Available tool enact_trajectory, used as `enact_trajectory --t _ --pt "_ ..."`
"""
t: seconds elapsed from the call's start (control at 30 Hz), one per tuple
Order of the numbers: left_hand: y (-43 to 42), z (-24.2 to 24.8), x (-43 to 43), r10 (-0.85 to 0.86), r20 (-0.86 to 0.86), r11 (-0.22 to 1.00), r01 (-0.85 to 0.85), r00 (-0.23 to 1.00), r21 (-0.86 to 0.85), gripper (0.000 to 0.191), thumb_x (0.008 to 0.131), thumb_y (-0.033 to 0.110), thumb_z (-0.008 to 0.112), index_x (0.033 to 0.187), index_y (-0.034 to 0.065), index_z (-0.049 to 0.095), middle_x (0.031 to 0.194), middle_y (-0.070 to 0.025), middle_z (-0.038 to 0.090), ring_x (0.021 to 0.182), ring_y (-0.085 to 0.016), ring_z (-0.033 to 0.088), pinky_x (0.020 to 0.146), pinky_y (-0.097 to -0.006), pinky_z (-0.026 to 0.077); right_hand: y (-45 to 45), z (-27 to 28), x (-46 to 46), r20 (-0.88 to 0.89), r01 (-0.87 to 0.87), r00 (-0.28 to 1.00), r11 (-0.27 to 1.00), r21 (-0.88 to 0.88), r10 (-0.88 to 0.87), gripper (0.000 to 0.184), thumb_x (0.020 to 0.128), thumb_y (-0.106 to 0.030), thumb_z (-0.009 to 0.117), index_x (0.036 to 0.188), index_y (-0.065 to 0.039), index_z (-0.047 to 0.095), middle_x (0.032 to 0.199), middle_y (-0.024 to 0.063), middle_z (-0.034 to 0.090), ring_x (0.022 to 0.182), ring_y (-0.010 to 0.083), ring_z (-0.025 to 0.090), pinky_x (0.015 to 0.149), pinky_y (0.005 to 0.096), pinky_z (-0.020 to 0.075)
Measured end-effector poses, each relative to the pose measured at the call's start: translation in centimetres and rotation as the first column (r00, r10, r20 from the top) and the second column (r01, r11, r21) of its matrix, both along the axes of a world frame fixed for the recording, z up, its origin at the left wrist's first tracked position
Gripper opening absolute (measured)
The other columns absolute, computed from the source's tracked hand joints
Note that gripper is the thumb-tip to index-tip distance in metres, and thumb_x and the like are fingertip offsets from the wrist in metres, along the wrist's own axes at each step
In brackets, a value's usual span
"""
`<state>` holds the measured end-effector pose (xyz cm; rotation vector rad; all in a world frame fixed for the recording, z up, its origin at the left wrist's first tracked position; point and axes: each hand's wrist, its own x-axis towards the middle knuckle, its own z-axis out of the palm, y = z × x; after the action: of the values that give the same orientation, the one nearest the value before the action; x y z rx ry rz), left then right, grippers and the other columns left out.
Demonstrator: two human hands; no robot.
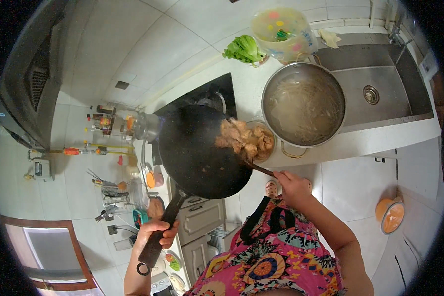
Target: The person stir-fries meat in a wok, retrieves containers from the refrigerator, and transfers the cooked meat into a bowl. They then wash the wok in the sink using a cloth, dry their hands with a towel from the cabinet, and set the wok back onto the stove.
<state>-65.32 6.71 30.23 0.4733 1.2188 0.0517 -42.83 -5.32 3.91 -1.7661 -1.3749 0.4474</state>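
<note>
My left hand (158, 232) grips the dark wooden handle of a black wok (196, 155). The wok is tilted to the right, its rim over a clear bowl (263, 158) on the counter's edge. Browned meat chunks (246, 138) lie across the wok's lip and in the bowl. In my right hand (294, 187) is the handle of a brown wooden spatula (261, 169). Its blade is hidden by the meat and the wok's rim. Close beside the bowl stands a steel pot (303, 105) holding cloudy water and pale strands.
A black gas hob (231, 88) lies behind the wok. Green lettuce (244, 50) and a filled plastic bag (281, 33) stand against the wall. Right of the pot is a steel sink (381, 79). An orange bin (390, 214) stands on the floor.
</note>
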Motion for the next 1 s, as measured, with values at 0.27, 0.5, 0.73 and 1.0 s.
enact_trajectory --t 0.27,0.5,0.73,1.0 --pt "0.2 0.6 0.7 0.039 -0.079 0.999 -0.037 0.996 0.025 0.025 0.064 0.010 0.046 0.083 -0.0046 0.038 0.053 -0.0044 0.038 0.037 -0.011 0.037 0.033 -0.0231 0.030 1.3 0.4 -1.0 -0.421 0.016 0.907 0.997 0.069 0.014 0.027 0.066 -0.007 0.051 0.092 -0.003 0.047 0.081 0.0125 0.051 0.068 0.0270 0.051 0.058 0.0326 0.0411" --pt "0.2 0.5 0.8 -0.030 -0.058 0.999 0.031 0.998 0.015 0.025 0.064 0.011 0.047 0.083 -0.0032 0.039 0.053 -0.0048 0.036 0.039 -0.010 0.035 0.034 -0.0215 0.027 4.1 0.3 -4.1 -0.718 -0.156 0.684 0.987 0.023 0.125 0.028 0.067 -0.013 0.054 0.092 -0.002 0.049 0.086 0.0165 0.052 0.075 0.0280 0.051 0.064 0.0342 0.0399" --pt "0.5 0.2 0.4 0.031 -0.019 0.999 -0.031 0.999 -0.014 0.022 0.067 0.006 0.043 0.085 -0.0061 0.038 0.052 -0.0068 0.040 0.038 -0.015 0.042 0.032 -0.0269 0.035 2.0 -3.3 -1.4 -0.285 0.020 0.958 0.999 -0.041 -0.031 0.030 0.067 -0.007 0.047 0.096 -0.004 0.045 0.081 0.0134 0.048 0.064 0.0306 0.049 0.056 0.0350 0.0399" --pt "0.1 0.6 1.0 0.005 -0.117 0.998 0.003 0.993 0.066 0.021 0.066 0.007 0.044 0.082 -0.0062 0.040 0.051 -0.0057 0.041 0.035 -0.013 0.040 0.030 -0.0245 0.033 0.3 -1.1 0.8 -0.158 -0.055 0.987 0.970 -0.235 0.017 0.041 0.064 -0.001 0.047 0.103 -0.004 0.037 0.092 0.0157 0.043 0.073 0.0334 0.048 0.061 0.0379 0.0412"
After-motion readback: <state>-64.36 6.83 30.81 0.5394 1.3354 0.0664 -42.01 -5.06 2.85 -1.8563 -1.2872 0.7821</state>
